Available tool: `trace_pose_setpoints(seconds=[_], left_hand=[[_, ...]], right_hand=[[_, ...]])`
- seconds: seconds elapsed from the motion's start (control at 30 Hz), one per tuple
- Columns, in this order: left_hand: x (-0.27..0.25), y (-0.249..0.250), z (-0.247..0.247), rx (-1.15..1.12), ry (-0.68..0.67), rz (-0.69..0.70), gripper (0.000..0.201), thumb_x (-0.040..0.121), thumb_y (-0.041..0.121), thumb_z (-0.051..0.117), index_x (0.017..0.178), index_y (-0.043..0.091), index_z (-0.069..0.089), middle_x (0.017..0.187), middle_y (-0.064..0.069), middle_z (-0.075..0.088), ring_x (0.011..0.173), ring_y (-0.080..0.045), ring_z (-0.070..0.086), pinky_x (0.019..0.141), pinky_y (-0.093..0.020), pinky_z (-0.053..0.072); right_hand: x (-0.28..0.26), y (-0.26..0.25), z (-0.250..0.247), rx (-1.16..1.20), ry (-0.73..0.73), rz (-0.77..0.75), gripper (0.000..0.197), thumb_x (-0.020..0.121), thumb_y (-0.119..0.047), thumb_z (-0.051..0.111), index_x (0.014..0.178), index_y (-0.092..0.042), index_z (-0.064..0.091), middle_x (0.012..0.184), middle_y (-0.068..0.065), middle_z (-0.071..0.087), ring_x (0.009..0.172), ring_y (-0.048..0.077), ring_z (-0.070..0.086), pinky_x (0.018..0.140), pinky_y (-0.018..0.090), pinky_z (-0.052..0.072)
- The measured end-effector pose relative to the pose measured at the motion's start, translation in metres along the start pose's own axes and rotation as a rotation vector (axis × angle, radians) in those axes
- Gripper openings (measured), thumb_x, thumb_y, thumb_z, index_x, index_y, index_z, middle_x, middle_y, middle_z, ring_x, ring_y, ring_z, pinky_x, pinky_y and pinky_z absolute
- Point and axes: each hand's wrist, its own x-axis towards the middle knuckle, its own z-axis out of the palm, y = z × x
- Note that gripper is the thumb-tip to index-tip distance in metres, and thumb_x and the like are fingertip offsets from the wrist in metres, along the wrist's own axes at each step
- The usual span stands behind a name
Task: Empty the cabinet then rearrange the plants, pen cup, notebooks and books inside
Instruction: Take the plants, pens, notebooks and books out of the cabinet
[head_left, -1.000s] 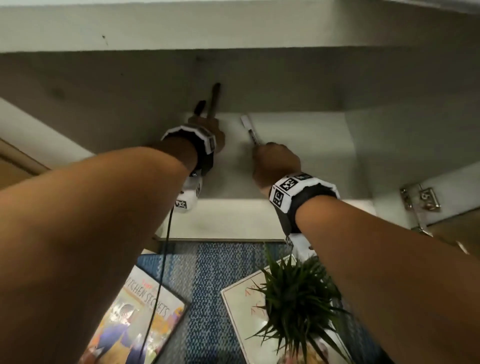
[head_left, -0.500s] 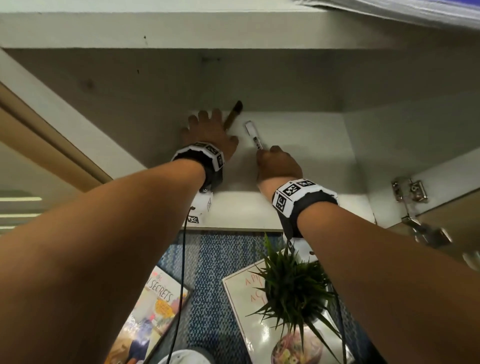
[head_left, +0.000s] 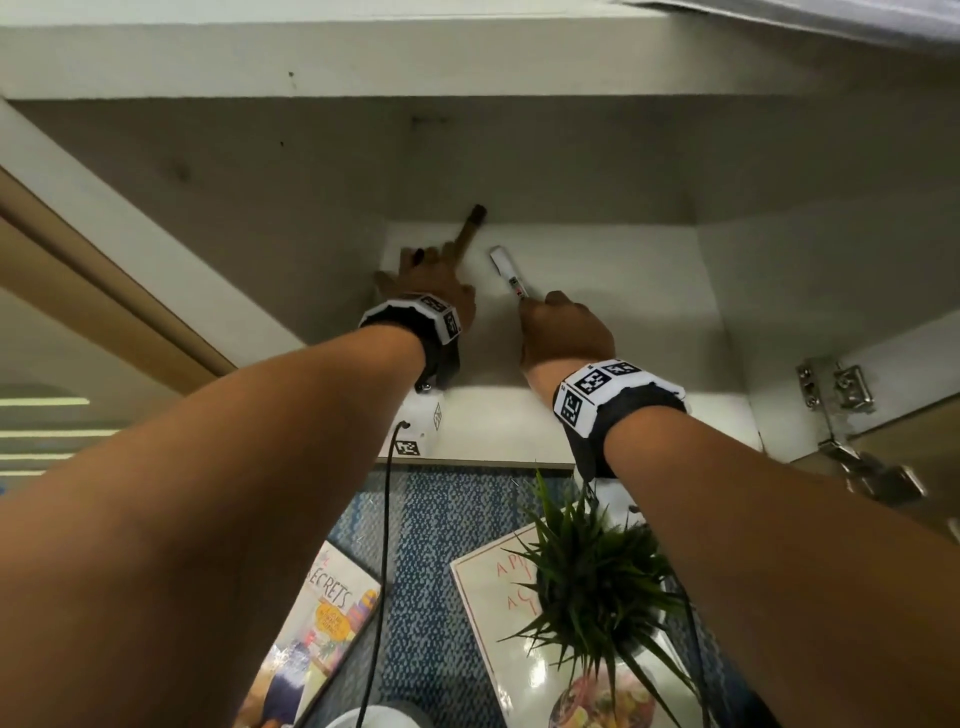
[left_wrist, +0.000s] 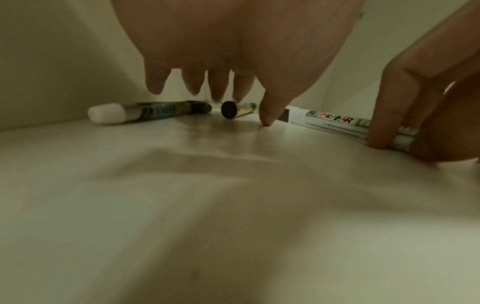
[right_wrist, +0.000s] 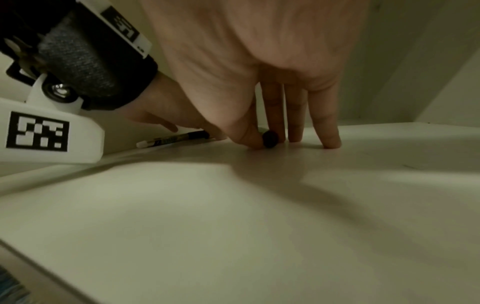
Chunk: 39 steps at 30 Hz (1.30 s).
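Both my hands reach into the white cabinet (head_left: 623, 270). My left hand (head_left: 426, 265) hovers over the shelf's back left corner with straight, spread fingers (left_wrist: 193, 86) and holds nothing; its thumb tip touches the shelf. Under and just past it lie a dark marker with a white cap (left_wrist: 148, 112) and a brown marker with a black end (head_left: 470, 228). My right hand (head_left: 540, 306) pinches the near end of a white marker (head_left: 509, 273) that lies on the shelf. In the right wrist view its thumb and forefinger close round the marker's black end (right_wrist: 270, 139).
Below the cabinet, on blue carpet, a spiky green plant (head_left: 592, 582) stands on a pale book (head_left: 488, 597). A colourful "Secrets" book (head_left: 322, 623) lies to the left. A metal hinge (head_left: 836, 389) sits on the right wall, and a door panel on the left.
My left hand went from curled beside the dark markers to flat with spread fingers over them. The right hand stayed on the white marker. The view tilted slightly.
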Motion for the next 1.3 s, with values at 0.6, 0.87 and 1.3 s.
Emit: trace_pose_setpoints(seconds=[0.6,0.87,1.3], left_hand=[[-0.037,-0.01,0.0,-0.073,-0.187,-0.204,0.053,0.082,0.02,0.061,0.124,0.021,0.029,0.119,-0.016,0.04,0.099,-0.042,0.059,0.087,-0.051,0.049],[-0.12,-0.021,-0.019,-0.068,-0.214,-0.138,0.054,0.083,0.015,0.055,0.13,0.016,0.029,0.121,-0.021,0.045,0.105,-0.046,0.058,0.091,-0.051,0.049],[-0.299,-0.096,0.0,-0.321,-0.252,-0.109,0.034,0.092,0.02,0.047,0.125,0.014,0.049,0.122,-0.02,0.056,0.11,-0.039,0.058,0.093,-0.042,0.047]], right_hand=[[-0.007,0.009,-0.011,0.024,-0.185,0.081,0.035,0.101,-0.015,0.043,0.131,-0.006,0.06,0.122,0.016,0.063,0.112,0.037,0.063,0.08,0.035,0.046],[-0.088,0.013,-0.053,0.194,-0.025,0.08,0.025,0.091,-0.008,0.054,0.105,-0.017,0.073,0.1,0.014,0.073,0.075,0.029,0.057,0.069,0.028,0.048],[-0.267,-0.083,-0.034,0.596,-0.072,-0.038,0.028,0.084,-0.013,0.065,0.11,-0.021,0.061,0.084,-0.004,0.06,0.076,0.022,0.062,0.072,0.03,0.052]])
